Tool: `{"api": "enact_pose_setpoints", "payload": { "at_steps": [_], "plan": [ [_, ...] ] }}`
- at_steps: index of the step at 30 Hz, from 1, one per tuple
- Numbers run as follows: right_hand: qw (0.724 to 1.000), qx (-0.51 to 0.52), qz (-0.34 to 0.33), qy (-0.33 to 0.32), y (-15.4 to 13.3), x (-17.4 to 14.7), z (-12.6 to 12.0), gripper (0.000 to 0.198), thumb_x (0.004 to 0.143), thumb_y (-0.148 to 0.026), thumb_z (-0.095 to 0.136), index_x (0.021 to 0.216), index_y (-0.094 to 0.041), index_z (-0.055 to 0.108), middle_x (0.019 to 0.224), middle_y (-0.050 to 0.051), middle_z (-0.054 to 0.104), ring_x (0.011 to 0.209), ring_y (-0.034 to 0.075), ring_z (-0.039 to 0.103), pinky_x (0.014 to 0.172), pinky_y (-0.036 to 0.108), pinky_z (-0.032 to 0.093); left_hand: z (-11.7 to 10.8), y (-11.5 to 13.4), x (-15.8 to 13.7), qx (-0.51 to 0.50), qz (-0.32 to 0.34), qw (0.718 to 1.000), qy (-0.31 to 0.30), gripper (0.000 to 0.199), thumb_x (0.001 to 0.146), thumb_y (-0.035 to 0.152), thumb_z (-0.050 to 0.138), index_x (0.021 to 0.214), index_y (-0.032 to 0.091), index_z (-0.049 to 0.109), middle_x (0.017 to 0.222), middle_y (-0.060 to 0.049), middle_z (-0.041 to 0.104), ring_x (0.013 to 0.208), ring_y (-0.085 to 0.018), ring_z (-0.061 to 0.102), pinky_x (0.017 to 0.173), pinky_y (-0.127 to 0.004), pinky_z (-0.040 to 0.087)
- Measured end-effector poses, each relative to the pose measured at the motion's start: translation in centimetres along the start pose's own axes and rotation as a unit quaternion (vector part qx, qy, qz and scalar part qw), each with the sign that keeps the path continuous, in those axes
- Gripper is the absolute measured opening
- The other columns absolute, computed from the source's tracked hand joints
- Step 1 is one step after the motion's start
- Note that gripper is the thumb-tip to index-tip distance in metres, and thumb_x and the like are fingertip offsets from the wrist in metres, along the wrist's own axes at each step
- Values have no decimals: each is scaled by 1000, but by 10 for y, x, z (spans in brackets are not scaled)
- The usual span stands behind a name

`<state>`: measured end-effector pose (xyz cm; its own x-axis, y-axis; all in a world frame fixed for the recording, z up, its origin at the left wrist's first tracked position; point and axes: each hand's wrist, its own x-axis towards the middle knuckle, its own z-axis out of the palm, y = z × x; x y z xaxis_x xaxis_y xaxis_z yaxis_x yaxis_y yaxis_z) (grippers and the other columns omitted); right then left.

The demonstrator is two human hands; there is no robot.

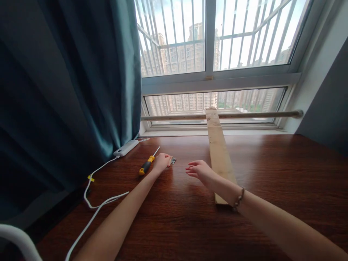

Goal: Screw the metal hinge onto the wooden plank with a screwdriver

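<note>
My left hand (162, 162) rests low over the dark red-brown wooden table, its fingers curled and pressed together beside several small metal screws (173, 160). What those fingertips hold, if anything, is hidden. Just left of that hand lies a yellow and black screwdriver (146, 165), its shaft angled toward the window. My right hand (199, 169) hovers to the right of the screws, fingers stretched out and nothing in them. A long pale wooden board (220, 156) runs under my right forearm, and its far end leans on a horizontal rail.
A white power strip (126, 148) sits by the blue curtain (119, 72), with a white cable (89, 203) winding along the table's left side. At the back, the rail (252, 115) crosses in front of a barred window. The table (272, 174) spreads to the right.
</note>
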<state>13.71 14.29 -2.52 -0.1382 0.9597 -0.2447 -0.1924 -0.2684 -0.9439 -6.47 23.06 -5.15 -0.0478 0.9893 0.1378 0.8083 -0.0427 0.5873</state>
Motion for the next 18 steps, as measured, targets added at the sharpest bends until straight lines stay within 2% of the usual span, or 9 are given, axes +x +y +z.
{"api": "enact_pose_setpoints", "payload": {
  "at_steps": [3,6,7,10,12,18],
  "plan": [
    [998,-27,20,48,7,48,29,15,69,-4,57,82,-10,54,65,3,60,57,9,59,62,22,50,4,-5,2,16,-3,1000,-1,32,75,30,46,49,18,60,43,-1,54,49,-13,49,51,-22,31],
    [994,-60,41,76,14,84,43,4,79,-12,55,83,-10,54,61,-1,56,51,8,55,54,21,47,8,-8,5,23,-2,1000,-3,32,75,30,46,50,18,60,42,-1,53,48,-13,48,50,-23,29],
    [993,-71,46,78,16,91,45,7,83,-16,53,84,-10,54,63,-1,56,52,7,54,53,21,47,8,-9,5,23,-1,1000,-4,31,75,30,46,50,18,60,43,-1,53,48,-13,48,51,-23,29],
    [991,-100,51,76,23,105,48,19,88,-27,49,88,-10,56,70,-1,57,56,6,55,53,20,48,11,-9,6,17,2,1000,-9,31,75,30,46,49,18,59,43,0,53,49,-13,49,52,-22,31],
    [989,-116,47,77,27,110,48,20,88,-28,49,89,-10,56,72,-1,58,57,6,55,53,20,48,12,-8,6,9,1,1000,-10,32,74,30,47,48,17,59,42,0,53,50,-13,49,53,-22,32],
    [985,-150,18,84,35,126,47,9,80,-12,54,73,-7,58,54,2,56,47,10,55,50,22,47,12,-1,1,-8,-25,1000,1,28,71,26,49,48,17,60,39,0,49,49,-13,49,52,-22,31]
  ]
}}
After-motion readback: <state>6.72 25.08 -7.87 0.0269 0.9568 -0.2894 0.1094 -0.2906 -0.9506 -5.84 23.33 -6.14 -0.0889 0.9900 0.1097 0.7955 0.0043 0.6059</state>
